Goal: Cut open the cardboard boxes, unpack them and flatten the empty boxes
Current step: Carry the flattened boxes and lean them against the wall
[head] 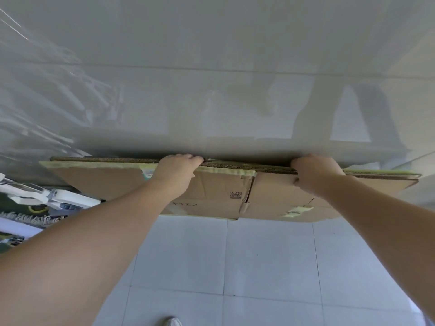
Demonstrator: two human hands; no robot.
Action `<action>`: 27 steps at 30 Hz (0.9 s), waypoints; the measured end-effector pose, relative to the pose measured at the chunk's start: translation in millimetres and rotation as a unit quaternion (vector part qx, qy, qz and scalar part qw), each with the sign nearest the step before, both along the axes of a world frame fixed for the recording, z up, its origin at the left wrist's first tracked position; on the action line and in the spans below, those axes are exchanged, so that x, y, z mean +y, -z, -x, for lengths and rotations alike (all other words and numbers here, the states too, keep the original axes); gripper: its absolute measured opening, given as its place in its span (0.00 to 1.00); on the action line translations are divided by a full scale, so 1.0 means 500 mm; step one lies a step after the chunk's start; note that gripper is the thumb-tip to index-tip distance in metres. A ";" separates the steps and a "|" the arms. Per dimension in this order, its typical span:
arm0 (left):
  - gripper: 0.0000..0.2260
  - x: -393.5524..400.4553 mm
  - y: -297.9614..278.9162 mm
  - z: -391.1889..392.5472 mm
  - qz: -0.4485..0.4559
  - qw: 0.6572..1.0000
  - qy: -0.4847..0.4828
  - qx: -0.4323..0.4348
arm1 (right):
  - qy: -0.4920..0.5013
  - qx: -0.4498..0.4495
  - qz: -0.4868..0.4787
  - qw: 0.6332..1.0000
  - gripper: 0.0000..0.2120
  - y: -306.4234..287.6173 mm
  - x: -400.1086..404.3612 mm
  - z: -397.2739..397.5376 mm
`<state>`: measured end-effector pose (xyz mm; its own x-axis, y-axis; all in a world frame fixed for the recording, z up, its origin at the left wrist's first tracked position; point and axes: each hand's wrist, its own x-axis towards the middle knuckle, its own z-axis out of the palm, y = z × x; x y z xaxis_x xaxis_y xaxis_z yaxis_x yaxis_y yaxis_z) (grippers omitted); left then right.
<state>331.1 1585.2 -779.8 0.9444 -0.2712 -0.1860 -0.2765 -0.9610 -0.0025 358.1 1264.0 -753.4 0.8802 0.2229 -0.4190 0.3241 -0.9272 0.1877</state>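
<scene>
A flattened brown cardboard box (219, 196) with yellowish tape along its edges stands upright against a glossy white wall. My left hand (176, 170) grips its top edge near the middle, fingers curled over the far side. My right hand (315, 172) grips the same top edge further right. A small QR code and handwriting show on the face turned to me. The box's lower edge is above the floor tiles in view; whether it touches the floor I cannot tell.
White floor tiles (270, 255) stretch below the box. White and dark clutter (35, 201) lies at the left edge. The tip of a shoe (171, 322) shows at the bottom. The wall (211, 67) reflects dim shapes.
</scene>
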 end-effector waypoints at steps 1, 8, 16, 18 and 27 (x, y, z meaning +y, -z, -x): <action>0.18 -0.004 -0.002 0.004 0.008 1.000 -0.006 0.010 | -0.017 0.014 0.015 1.000 0.10 -0.003 -0.002 0.004; 0.26 0.008 -0.063 0.034 0.020 0.998 0.011 0.062 | -0.103 0.067 0.013 0.992 0.05 -0.040 -0.005 0.022; 0.24 -0.016 -0.073 0.022 -0.002 0.999 0.018 0.036 | -0.053 0.017 0.002 0.998 0.08 -0.039 -0.022 0.021; 0.24 -0.023 -0.045 0.019 -0.006 0.999 0.010 0.042 | -0.051 -0.001 0.004 0.999 0.06 -0.018 -0.025 0.021; 0.20 -0.033 0.021 0.014 0.025 0.996 -0.014 -0.079 | 0.002 -0.094 -0.041 0.995 0.08 0.039 -0.037 0.024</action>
<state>324.0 1568.7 -790.5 0.9680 -0.2500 -0.0213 -0.2499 -0.9683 0.0046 346.2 1245.6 -773.0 0.9422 0.2453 -0.2283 0.2864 -0.9432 0.1684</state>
